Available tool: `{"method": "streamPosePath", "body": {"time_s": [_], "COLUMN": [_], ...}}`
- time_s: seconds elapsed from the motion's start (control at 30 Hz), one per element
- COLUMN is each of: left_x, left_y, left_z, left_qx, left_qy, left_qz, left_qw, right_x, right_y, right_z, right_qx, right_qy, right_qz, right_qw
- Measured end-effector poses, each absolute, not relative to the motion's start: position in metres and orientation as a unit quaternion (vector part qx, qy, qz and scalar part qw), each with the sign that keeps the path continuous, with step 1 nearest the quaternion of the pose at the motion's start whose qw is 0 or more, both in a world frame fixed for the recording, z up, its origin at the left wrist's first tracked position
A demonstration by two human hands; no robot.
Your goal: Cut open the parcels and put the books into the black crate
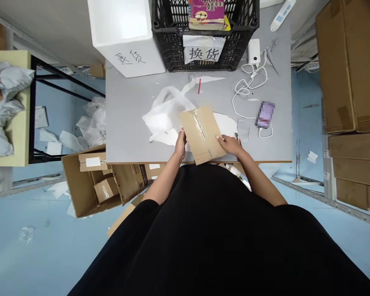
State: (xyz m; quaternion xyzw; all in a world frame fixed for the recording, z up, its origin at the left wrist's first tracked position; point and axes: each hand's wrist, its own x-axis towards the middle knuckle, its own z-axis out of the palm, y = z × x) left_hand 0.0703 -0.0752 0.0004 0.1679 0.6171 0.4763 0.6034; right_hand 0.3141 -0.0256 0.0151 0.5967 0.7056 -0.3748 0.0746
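A brown cardboard box [202,133] with clear tape along its top is held between my two hands, tilted slightly, over the front part of the grey table [126,123]. My left hand [180,144] grips its left side, with the fingers partly hidden behind it. On the right edge, my right hand [230,144] has its thumb on top and the other fingers underneath. Just behind the box lies a crumpled white plastic bag [168,111]. White paper [226,122] shows beyond the box's right side.
A white bin [128,49] and a black crate [203,51] with books [206,14] stand at the back. A phone [265,114], white cable [245,88] and scissors [271,59] lie on the right. An open carton [92,185] stands below the table's left; boxes [353,156] are stacked right.
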Motion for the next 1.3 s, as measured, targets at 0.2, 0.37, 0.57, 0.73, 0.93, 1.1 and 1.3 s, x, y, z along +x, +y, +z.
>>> {"method": "streamPosePath", "body": {"time_s": [0.2, 0.37, 0.57, 0.73, 0.93, 1.1, 1.3], "left_x": [0.055, 0.042, 0.032, 0.033, 0.061, 0.063, 0.042], "left_y": [-0.038, -0.030, -0.058, -0.122, -0.159, -0.154, -0.122], "left_z": [-0.007, -0.006, 0.001, 0.003, 0.005, 0.008, 0.004], "left_qx": [0.358, 0.376, 0.295, 0.126, -0.132, -0.059, 0.077], "left_qy": [0.639, 0.658, 0.673, 0.737, 0.547, 0.566, 0.677], "left_qz": [0.408, 0.362, 0.414, 0.413, 0.419, 0.488, 0.524], "left_qw": [0.545, 0.543, 0.538, 0.520, 0.712, 0.662, 0.510], "right_x": [0.277, 0.269, 0.289, 0.277, 0.250, 0.260, 0.282], "right_y": [-0.068, -0.073, -0.023, 0.061, 0.091, 0.080, 0.041], "right_z": [0.008, 0.007, -0.003, -0.003, 0.003, 0.011, 0.016], "right_qx": [0.621, 0.633, 0.643, 0.601, 0.522, 0.568, 0.634], "right_qy": [0.587, 0.591, 0.583, 0.691, 0.774, 0.762, 0.719], "right_qz": [-0.519, -0.499, -0.480, -0.334, -0.330, -0.302, -0.278], "right_qw": [0.020, 0.018, -0.130, -0.224, -0.137, -0.071, -0.055]}}
